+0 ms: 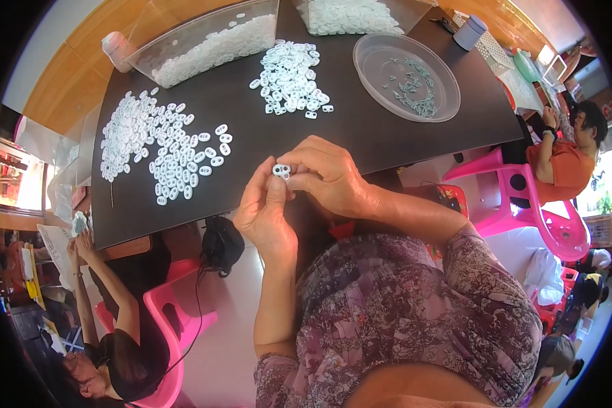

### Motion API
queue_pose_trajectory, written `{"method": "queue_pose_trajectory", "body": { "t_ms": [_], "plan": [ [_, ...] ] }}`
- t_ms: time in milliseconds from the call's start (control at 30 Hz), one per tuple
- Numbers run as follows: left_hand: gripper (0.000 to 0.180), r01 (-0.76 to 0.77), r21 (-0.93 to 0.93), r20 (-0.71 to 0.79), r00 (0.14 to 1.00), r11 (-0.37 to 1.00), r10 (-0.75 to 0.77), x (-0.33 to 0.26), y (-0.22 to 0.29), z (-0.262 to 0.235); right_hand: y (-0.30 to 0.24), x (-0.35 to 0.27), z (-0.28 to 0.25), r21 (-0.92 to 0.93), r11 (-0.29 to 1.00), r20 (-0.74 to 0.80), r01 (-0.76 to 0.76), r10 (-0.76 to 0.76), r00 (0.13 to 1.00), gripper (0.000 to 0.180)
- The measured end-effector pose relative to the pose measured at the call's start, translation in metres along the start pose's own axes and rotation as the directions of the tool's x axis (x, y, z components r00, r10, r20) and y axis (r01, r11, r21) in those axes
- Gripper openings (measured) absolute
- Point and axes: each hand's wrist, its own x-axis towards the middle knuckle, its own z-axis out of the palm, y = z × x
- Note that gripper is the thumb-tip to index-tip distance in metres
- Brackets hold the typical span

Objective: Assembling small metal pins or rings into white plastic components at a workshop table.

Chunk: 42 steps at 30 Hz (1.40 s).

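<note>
A small white piece (281,169) is held above the near edge of the dark table (234,112), its two holes turned up toward the camera and its long axis laid roughly left to right. It is pinched between thumb and fingertips by both the left hand (270,221) and the right hand (333,178), with the fingers closed on it. Beyond, white pieces (177,160) are heaped, and green-grey bits (425,102) are held in a round clear tray (450,102). Print on the sheet (56,246) at far left is too small to be read.

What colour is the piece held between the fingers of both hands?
The piece is white, shown best in the head view.
</note>
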Motion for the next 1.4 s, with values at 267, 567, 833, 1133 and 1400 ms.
{"method": "queue_pose_trajectory", "body": {
  "t_ms": [267,567,833,1133,1400],
  "plan": [
    [0.022,-0.139,0.049,0.009,0.990,0.989,0.138,-0.004,-0.015,-0.003,-0.003,-0.003,0.007,0.010,0.999,-0.079,0.035,-0.034,0.996,0.021],
    [0.020,-0.172,-0.064,-0.012,0.985,0.983,0.171,-0.006,-0.017,-0.001,-0.001,-0.003,0.012,-0.058,0.987,-0.083,0.150,-0.155,0.984,0.030],
    [0.021,-0.134,-0.129,-0.029,0.991,0.983,0.132,-0.012,-0.009,0.003,-0.009,-0.005,0.012,0.050,0.993,-0.131,0.106,-0.099,0.986,0.026],
    [0.022,-0.234,-0.041,-0.011,0.972,0.971,0.234,-0.016,-0.018,0.008,-0.001,-0.006,0.014,-0.043,0.965,-0.214,0.260,-0.263,0.941,0.028],
    [0.020,-0.321,0.039,0.009,0.947,0.946,0.321,-0.013,-0.023,0.011,0.002,-0.002,0.015,-0.104,0.936,-0.249,0.337,-0.353,0.902,0.028]
  ]
}}
